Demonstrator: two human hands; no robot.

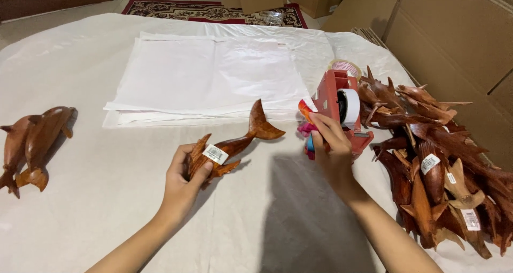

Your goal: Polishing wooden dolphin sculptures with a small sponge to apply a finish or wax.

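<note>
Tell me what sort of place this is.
Probably a packing area for craft goods. A heap of carved wooden dolphins lies beside a stack of white wrapping paper, cardboard boxes stand behind, and the right hand grips a red tape dispenser while the left hand holds a labelled dolphin.

The one camera sits on my head, looking down and forward across the bench (96,198), close above my forearms.

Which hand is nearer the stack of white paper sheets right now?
Left. The left hand holds a wooden dolphin just below the paper stack; the right hand grips the tape dispenser off its right corner.
</note>
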